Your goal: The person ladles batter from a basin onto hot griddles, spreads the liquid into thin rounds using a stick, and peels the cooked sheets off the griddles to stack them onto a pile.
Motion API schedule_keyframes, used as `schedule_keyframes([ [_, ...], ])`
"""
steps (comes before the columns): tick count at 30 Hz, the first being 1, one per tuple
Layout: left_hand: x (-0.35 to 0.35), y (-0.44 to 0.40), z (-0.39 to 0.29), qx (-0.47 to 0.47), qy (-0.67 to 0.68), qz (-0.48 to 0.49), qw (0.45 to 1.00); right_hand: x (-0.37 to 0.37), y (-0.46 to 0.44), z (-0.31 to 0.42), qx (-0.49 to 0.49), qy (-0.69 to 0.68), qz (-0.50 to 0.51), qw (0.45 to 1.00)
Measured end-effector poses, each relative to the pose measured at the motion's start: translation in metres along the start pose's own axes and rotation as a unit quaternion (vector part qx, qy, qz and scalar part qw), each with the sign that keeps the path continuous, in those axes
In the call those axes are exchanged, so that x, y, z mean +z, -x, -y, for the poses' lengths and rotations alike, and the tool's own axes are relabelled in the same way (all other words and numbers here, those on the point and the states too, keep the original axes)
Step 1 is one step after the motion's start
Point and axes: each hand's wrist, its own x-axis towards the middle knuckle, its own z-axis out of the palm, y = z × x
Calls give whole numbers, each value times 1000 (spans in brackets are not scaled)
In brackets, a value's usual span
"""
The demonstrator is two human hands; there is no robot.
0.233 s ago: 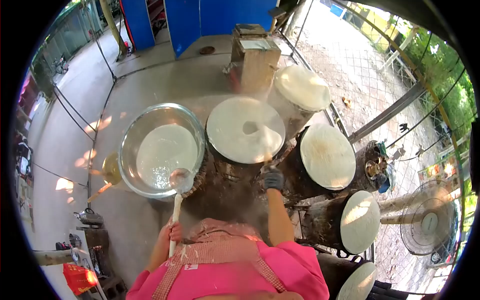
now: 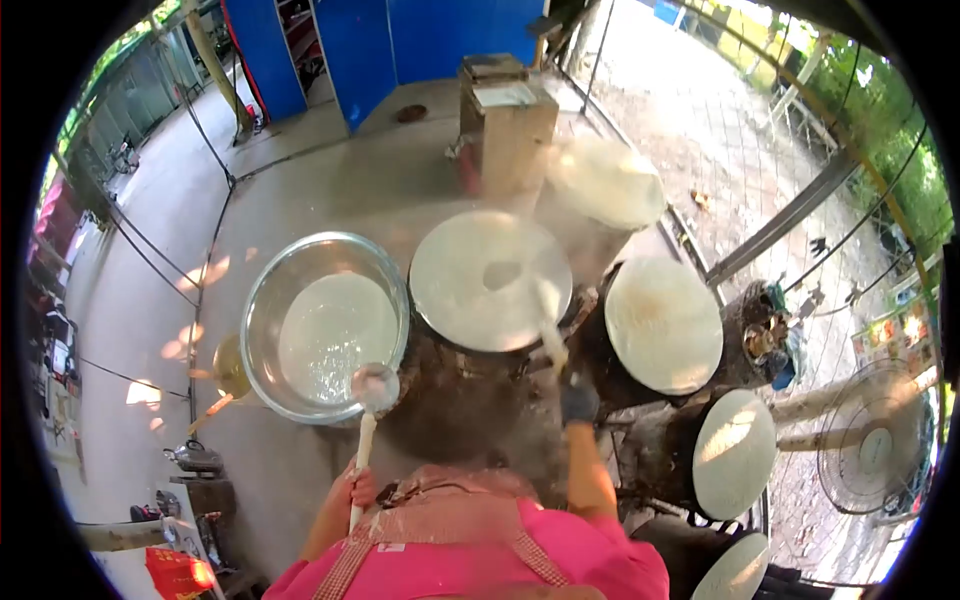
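My left hand (image 2: 360, 488) is closed round the pale handle of a ladle (image 2: 376, 384). The ladle's bowl is at the near right rim of a large metal basin (image 2: 262, 372), which holds white batter (image 2: 338, 325). My right hand (image 2: 578, 402), in a dark glove, grips a batter-coated spreader (image 2: 552, 340), slightly blurred. Its far end is over the right part of a round griddle (image 2: 470, 285) coated with white batter, where a darker oval patch shows near the middle. Whether the spreader touches the batter I cannot tell.
More round griddles with pale sheets stand to the right, such as one griddle (image 2: 663, 325) beside my right hand and another (image 2: 735, 455) nearer me. A wooden cabinet (image 2: 508, 130) stands behind. A fan (image 2: 872, 440) is at far right. Steam hazes the middle.
My right hand has moved right and toward me, drawing the spreader to the griddle's right edge. The ladle stays at the basin's rim. The whole view has shifted slightly.
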Motion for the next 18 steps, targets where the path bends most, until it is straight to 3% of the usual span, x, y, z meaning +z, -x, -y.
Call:
schedule_keyframes([
  [1, 15, -1, 4, 20, 1, -31, 999, -5, -17, -5, 26, 48, 12, 998],
  [3, 32, -17, 7, 37, 25, -37, 998, -7, -12, -20, -37, 225, 42, 973],
  [5, 18, -24, 9, 8, 26, -1, 1000, 9, 15, -15, -207, 447, 78, 867],
  [6, 17, -36, 5, -2, 22, 30, 999, 13, 40, -50, -210, 322, -2, 923],
  [8, 25, -38, 11, 3, 27, 3, 1000, -5, 39, -60, -84, 108, -44, 990],
  [10, 22, -38, 17, 11, -19, -55, 998, -78, 32, 19, 191, -61, 50, 979],
  [12, 28, -41, 26, 26, 1, -74, 997, -26, -63, -29, 104, 43, 98, 989],
  [13, 30, -44, 30, 31, 12, -67, 997, -24, -102, -3, 131, 53, 76, 987],
  [14, 31, -41, 35, 36, 22, -65, 997, -8, -147, -9, -45, 247, 119, 961],
  [15, 29, -32, 39, 40, 6, -50, 998, 11, -170, -16, -217, 414, 152, 871],
  [16, 26, -27, 43, 44, -16, -30, 998, -19, -149, 15, -36, -14, 63, 997],
  [17, 25, -29, 40, 47, -36, -1, 998, -37, -123, 32, -205, 218, -14, 954],
  [18, 28, -32, 36, 58, -43, -18, 997, -19, -113, 13, -152, 203, -4, 967],
])
